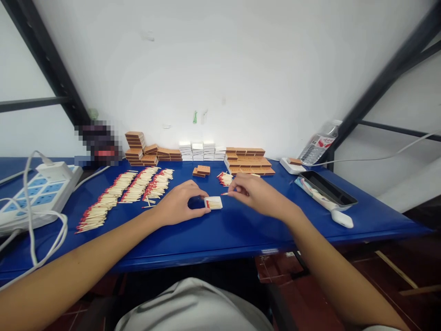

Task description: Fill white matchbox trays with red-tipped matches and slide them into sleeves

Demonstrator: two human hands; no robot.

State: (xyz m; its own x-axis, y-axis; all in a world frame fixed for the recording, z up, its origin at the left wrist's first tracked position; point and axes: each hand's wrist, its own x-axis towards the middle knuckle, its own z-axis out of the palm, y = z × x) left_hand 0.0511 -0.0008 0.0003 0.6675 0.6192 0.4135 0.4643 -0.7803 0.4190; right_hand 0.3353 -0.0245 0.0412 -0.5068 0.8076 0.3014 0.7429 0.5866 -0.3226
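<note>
Blue table, part-hidden match pile

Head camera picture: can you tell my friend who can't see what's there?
A person's left hand holds a small white tray of matches on a blue table; the right hand pinches a match beside it. Stacked matchboxes stand behind.

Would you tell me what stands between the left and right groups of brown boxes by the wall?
The head view shows stacks of white boxes there.

Plastic bottle, power strip, black tray
</note>
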